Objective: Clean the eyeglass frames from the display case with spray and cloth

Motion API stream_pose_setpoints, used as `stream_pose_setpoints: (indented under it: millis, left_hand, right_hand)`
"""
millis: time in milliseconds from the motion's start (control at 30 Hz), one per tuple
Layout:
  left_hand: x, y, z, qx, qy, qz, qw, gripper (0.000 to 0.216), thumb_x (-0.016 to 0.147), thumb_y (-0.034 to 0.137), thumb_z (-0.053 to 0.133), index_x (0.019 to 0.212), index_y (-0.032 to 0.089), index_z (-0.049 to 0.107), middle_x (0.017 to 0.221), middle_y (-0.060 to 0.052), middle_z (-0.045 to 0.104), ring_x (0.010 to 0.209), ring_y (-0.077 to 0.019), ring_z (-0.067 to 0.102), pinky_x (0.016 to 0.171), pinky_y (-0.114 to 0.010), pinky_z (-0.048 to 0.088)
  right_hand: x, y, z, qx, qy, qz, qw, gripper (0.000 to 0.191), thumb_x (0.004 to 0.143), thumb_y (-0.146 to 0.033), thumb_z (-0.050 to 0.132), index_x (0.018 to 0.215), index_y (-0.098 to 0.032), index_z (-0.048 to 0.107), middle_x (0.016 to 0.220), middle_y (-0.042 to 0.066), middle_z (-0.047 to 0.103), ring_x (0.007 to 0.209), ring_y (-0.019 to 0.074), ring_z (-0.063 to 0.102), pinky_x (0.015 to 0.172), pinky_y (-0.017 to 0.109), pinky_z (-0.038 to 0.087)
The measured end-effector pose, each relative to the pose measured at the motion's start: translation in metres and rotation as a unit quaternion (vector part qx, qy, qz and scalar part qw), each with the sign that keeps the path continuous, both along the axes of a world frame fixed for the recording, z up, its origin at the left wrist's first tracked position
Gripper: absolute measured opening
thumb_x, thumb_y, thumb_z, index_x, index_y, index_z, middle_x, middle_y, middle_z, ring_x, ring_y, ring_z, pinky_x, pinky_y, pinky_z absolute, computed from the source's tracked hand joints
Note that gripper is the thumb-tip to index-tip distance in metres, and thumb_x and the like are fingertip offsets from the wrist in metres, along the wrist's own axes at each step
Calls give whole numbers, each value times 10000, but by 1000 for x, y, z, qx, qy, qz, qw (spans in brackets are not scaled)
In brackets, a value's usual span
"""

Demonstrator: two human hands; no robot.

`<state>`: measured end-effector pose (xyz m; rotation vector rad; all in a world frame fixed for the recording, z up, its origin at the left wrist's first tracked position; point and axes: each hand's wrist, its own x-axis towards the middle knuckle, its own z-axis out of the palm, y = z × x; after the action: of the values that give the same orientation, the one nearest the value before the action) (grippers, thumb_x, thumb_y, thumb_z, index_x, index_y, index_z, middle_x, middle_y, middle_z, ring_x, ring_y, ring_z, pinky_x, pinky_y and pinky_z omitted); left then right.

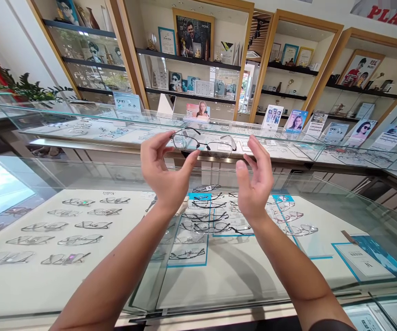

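A pair of thin dark-framed glasses is held up in the air above a glass display counter. My left hand pinches its left lens rim between thumb and fingers. My right hand hovers just right of the glasses, fingers curved and apart, holding nothing; its fingertips are close to the right temple without clearly touching it. Both forearms reach up from the bottom of the view.
Inside the counter lie rows of eyeglass frames on white trays and more frames on blue-edged cards. A second glass counter stands behind, with small advertising cards on top. Wooden wall shelves hold pictures and certificates.
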<state>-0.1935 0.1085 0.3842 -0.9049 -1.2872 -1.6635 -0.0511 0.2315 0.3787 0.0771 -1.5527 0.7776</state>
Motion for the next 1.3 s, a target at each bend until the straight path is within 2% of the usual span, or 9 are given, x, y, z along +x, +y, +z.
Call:
stream_pose_setpoints:
  millis: [100, 233, 400, 500, 633, 867, 1000, 1167, 1300]
  left_hand:
    - [3, -1, 0, 4, 30, 13, 999, 576, 831, 453, 919, 1314, 307, 641, 1311, -89, 660, 1284, -301, 662, 1011, -495, 612]
    - [6, 0, -1, 4, 49, 22, 999, 565, 840, 447, 913, 1317, 312, 642, 1310, -96, 672, 1268, -310, 665, 975, -504, 620]
    - [5, 2, -3, -7, 46, 36, 998, 565, 850, 480, 901, 1319, 299, 643, 1308, -103, 688, 1265, -305, 671, 946, -491, 635]
    - [4, 3, -3, -2, 46, 14, 999, 561, 842, 443, 917, 1320, 296, 662, 1297, -95, 687, 1256, -296, 678, 958, -482, 628]
    - [3, 3, -2, 10, 44, -23, 999, 555, 827, 383, 938, 1315, 304, 687, 1290, -88, 689, 1249, -291, 686, 973, -477, 615]
    - [-3, 6, -7, -26, 8, -23, 999, 618, 847, 522, 900, 1345, 274, 632, 1334, -105, 666, 1298, -298, 672, 1022, -459, 604]
    - [-3, 7, -8, -20, 19, -38, 999, 599, 850, 471, 909, 1347, 276, 637, 1337, -104, 665, 1310, -293, 667, 1030, -446, 599]
    - [-2, 5, -8, -18, 19, -38, 999, 565, 847, 358, 922, 1342, 284, 660, 1328, -93, 664, 1300, -286, 660, 1069, -463, 588]
    - [-4, 6, -8, -16, 24, -51, 998, 546, 844, 348, 925, 1325, 282, 673, 1309, -89, 657, 1299, -280, 655, 1150, -491, 555]
  right_hand:
    - [1, 6, 5, -67, -27, 31, 997, 357, 1062, -399, 613, 1375, -269, 723, 1434, 116, 731, 1383, 274, 670, 1164, 532, 570]
    - [1, 7, 9, -107, -44, 58, 992, 280, 1046, -422, 656, 1239, -266, 787, 1329, 93, 796, 1301, 257, 727, 1181, 524, 562]
    - [2, 4, 11, -114, -51, 60, 990, 253, 1029, -428, 679, 1189, -282, 811, 1282, 64, 822, 1270, 255, 747, 1162, 521, 581]
    - [3, 4, 12, -102, -54, 73, 991, 236, 1031, -419, 680, 1176, -291, 816, 1244, 54, 834, 1248, 249, 756, 1135, 505, 599]
    - [2, 5, 12, -110, -50, 124, 985, 223, 1007, -412, 721, 1172, -299, 820, 1229, 48, 838, 1213, 247, 775, 1091, 481, 629]
    - [0, 5, 12, -106, -85, 145, 980, 301, 1040, -489, 654, 1197, -284, 808, 1217, 70, 841, 1158, 256, 803, 1083, 498, 644]
    - [1, 4, 13, -125, -59, 176, 975, 252, 1003, -475, 716, 1123, -282, 824, 1163, 55, 856, 1094, 251, 819, 1061, 492, 660]
    - [1, 5, 11, -111, -78, 137, 981, 279, 1034, -483, 667, 1151, -277, 815, 1173, 61, 853, 1100, 247, 817, 1047, 488, 666]
    - [1, 4, 11, -119, -79, 131, 981, 285, 1025, -490, 672, 1136, -269, 813, 1167, 62, 853, 1083, 247, 818, 1033, 487, 670]
